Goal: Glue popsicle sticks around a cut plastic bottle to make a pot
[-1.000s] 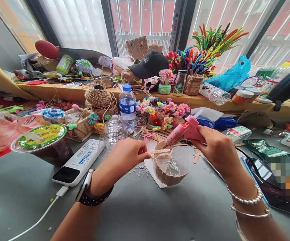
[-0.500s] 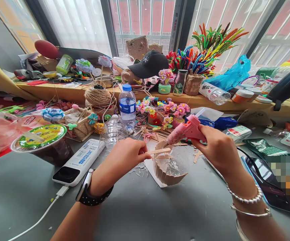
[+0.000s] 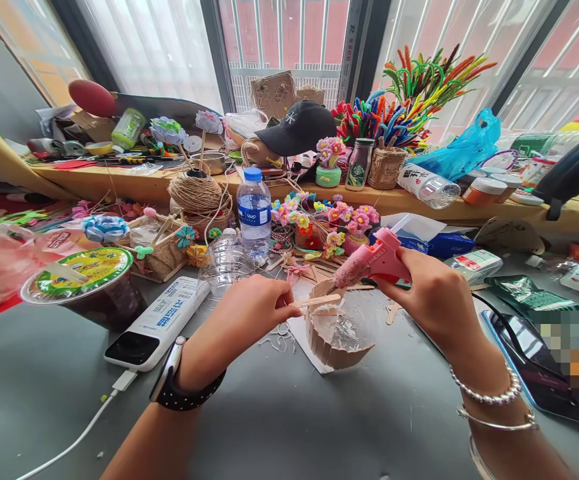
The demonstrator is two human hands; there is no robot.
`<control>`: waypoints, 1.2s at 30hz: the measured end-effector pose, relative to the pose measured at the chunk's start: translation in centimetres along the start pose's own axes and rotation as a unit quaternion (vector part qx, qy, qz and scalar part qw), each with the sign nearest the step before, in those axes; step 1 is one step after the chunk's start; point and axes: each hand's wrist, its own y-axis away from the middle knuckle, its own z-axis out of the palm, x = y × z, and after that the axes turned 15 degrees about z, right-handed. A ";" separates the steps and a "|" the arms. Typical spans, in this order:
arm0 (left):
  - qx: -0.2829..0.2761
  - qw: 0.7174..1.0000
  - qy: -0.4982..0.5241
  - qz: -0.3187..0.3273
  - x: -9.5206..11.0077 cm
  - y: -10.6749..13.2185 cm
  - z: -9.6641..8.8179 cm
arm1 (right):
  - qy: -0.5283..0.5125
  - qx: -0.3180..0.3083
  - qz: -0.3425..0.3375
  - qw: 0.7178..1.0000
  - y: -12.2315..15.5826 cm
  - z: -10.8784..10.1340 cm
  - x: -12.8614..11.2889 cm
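Note:
Between the fingertips of my left hand (image 3: pixel 249 310) is one end of a wooden craft stick (image 3: pixel 322 301), held level above a round bowl. My right hand (image 3: pixel 434 300) grips a pink hot glue gun (image 3: pixel 377 257), its smeared nozzle pointing down and left towards the stick's far end. Whether the nozzle touches the stick I cannot tell. The bowl (image 3: pixel 342 357) is clear plastic with craft sticks set side by side along part of its wall. It stands tilted, partly on a white sheet (image 3: pixel 314 360) on the grey table.
Left of my arm lie a white power bank (image 3: pixel 162 320) with a cable and a sealed drink cup (image 3: pixel 84 287). A water bottle (image 3: pixel 254 217) and loose craft sticks (image 3: pixel 314 270) are behind the bowl. At right is a phone (image 3: pixel 524 373). Crafts crowd the wooden ledge (image 3: pixel 279 193).
Almost nothing differs. My right hand and the glue gun have shifted very slightly left; the left hand and the craft stick stay in place.

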 end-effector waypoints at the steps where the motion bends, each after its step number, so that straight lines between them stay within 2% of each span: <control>1: -0.001 1.000 0.000 0.000 0.0 0.0 0.0 | -0.003 0.000 0.002 1.000 0.0 0.0 0.0; 36: 0.002 1.000 -0.017 -0.008 -0.1 -0.2 0.0 | -0.015 0.005 -0.037 0.999 0.1 0.3 -0.5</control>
